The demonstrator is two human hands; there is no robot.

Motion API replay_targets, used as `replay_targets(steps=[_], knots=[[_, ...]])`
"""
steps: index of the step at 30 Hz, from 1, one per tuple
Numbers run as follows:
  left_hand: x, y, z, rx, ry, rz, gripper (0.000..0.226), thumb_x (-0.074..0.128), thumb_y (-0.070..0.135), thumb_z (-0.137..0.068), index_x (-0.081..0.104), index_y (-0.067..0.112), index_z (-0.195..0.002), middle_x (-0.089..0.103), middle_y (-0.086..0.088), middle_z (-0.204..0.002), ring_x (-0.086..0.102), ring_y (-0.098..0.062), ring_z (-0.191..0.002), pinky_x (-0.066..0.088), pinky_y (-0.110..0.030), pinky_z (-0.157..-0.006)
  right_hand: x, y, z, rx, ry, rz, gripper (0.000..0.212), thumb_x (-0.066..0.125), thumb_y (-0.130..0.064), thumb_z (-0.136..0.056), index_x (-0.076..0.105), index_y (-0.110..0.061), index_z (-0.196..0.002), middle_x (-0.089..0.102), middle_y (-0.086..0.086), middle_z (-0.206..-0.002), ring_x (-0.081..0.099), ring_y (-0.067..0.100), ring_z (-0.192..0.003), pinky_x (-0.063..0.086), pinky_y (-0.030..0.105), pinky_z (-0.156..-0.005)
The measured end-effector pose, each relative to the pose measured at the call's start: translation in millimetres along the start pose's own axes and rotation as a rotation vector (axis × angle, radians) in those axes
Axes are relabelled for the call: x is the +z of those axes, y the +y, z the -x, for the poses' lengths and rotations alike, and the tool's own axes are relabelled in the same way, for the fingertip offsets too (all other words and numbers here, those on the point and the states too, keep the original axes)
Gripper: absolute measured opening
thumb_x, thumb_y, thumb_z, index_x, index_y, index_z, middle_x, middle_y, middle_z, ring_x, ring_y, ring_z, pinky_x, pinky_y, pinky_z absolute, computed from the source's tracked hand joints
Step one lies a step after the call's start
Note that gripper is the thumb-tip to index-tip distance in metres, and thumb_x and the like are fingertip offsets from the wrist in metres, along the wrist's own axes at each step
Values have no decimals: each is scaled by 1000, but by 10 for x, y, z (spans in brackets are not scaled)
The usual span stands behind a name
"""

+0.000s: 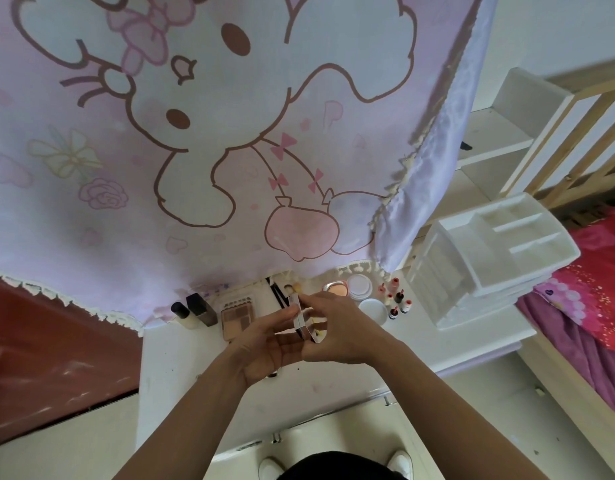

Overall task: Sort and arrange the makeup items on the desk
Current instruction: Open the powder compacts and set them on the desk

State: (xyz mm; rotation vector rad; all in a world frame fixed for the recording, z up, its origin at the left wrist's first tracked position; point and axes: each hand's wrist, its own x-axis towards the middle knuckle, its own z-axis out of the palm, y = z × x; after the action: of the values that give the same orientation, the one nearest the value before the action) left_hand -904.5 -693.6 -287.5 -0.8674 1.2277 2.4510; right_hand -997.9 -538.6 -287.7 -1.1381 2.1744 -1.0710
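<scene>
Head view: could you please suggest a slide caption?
The left hand and right hand hold a small mirrored case over the white desk, near an eyeshadow palette.

Desk (181,375) front is open to reach in; bottles (201,309), eyeshadow palette (237,315) and compacts (359,286) crowd the back, organizer (489,258) blocks the right side.

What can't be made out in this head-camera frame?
Head view only.
Held case: left hand and right hand cover most of it; kind unclear.
Brushes: lower ends behind the hands.
Small bottles: too small to read.
Organizer drawers: contents blurred.
</scene>
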Motion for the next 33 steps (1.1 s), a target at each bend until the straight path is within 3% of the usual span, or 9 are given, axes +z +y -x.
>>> replay_targets(steps=[7,12,16,22,27,30,33], knots=[[16,-27,-24,-69,15,77,45,71,34,-86,68,7,-122,62,-16,-131,56,-37,-124,48,-52,-100,-22,44,-42,29,-36,-9,52,71,-41,-65,63,-29,-115,66,-14,-99,67,8,-92,60,30,-80],[88,-42,-55,-72,62,165,50,67,43,-89,65,9,-126,67,-7,-126,65,-28,-114,56,-45,-83,1,38,-88,20,-66,-16,45,76,-31,-70,65,-26,-113,69,-14,-100,68,4,-88,61,28,-77],[89,-64,-64,-66,89,152,46,66,41,-89,67,9,-122,69,-9,-121,68,-29,-107,59,-43,-73,19,65,-106,39,-77,-11,42,74,-34,-67,65,-27,-108,70,-15,-94,69,2,-86,61,28,-75],[2,-99,-105,-108,103,91,51,74,42,-84,68,5,-119,66,-15,-123,67,-36,-98,54,-50,-86,5,120,-138,60,-131,49,42,73,-42,-65,67,-32,-105,72,-17,-93,69,0,-87,63,33,-75],[-14,-89,-101,-148,91,156,52,78,41,-79,67,2,-111,64,-20,-102,61,-30,-79,52,-41,-74,-34,176,-141,84,-90,-3,44,72,-46,-71,69,-21,-107,74,-8,-92,70,11,-86,61,38,-76],[-2,-98,-122,-137,93,189,46,77,40,-81,70,2,-106,66,-19,-103,63,-29,-84,51,-42,-83,0,185,-157,83,-70,18,34,70,-49,-73,70,-26,-99,72,-13,-85,70,11,-80,61,41,-71],[-40,-101,-130,-170,52,221,50,76,41,-82,69,3,-114,64,-19,-109,60,-29,-91,51,-42,-87,16,198,-150,86,-55,15,35,66,-51,-75,72,-28,-101,72,-11,-83,69,14,-78,60,42,-71]])
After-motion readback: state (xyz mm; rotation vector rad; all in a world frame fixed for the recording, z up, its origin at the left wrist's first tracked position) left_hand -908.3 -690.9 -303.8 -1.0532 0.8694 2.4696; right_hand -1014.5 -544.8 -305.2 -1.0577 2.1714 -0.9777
